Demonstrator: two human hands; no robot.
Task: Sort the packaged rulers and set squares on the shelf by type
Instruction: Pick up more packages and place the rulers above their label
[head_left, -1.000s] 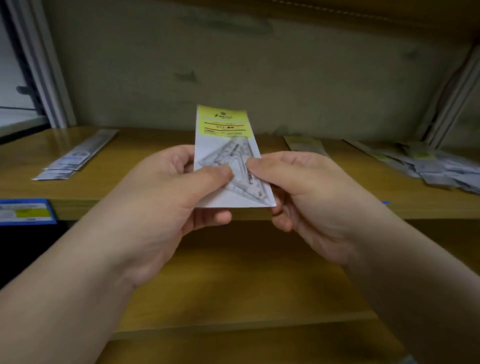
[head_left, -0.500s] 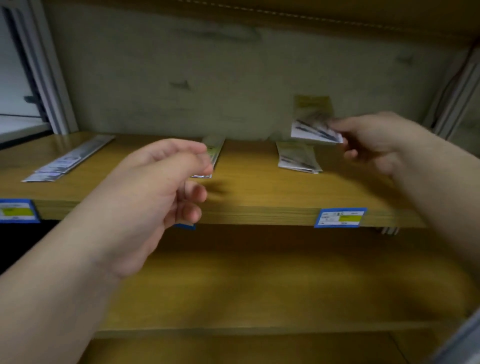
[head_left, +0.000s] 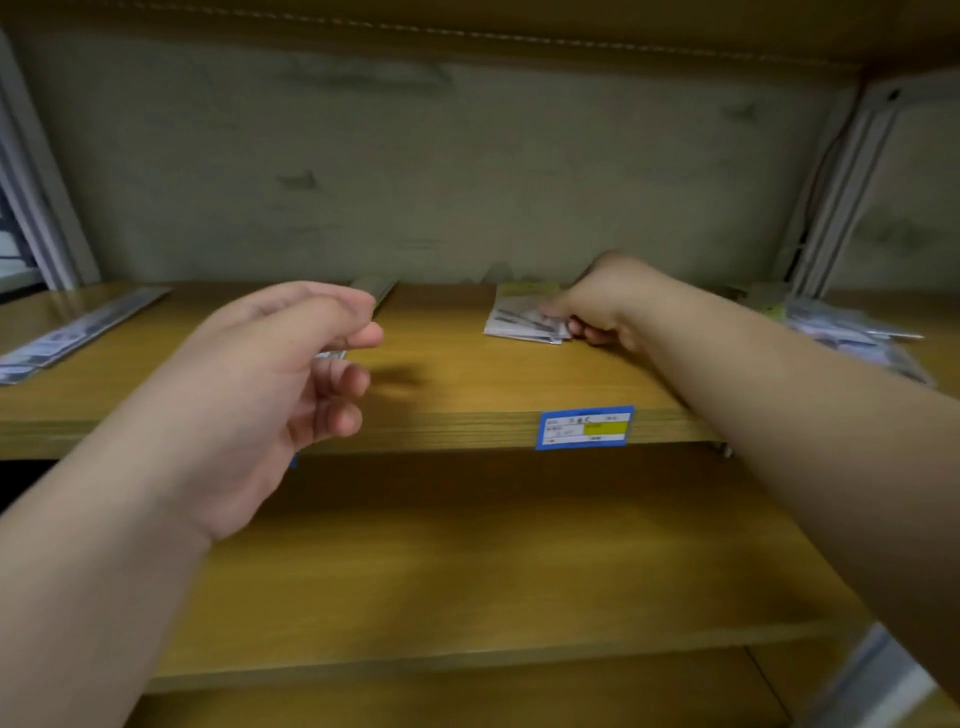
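The right hand (head_left: 597, 306) pinches a packaged set square (head_left: 522, 317) onto the small pile at the back of the shelf (head_left: 467, 415). Square its edges before letting go (the pack looks slippery). The left hand (head_left: 275, 384) hovers, loosely curled, holding nothing.

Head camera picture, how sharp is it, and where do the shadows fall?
Head view: soft all over, the loose packets at far right smeared; the price tag print unreadable. Dim yellowish light; the left hand throws a dark shadow onto the shelf to its right. The wide lens bends the shelf posts.
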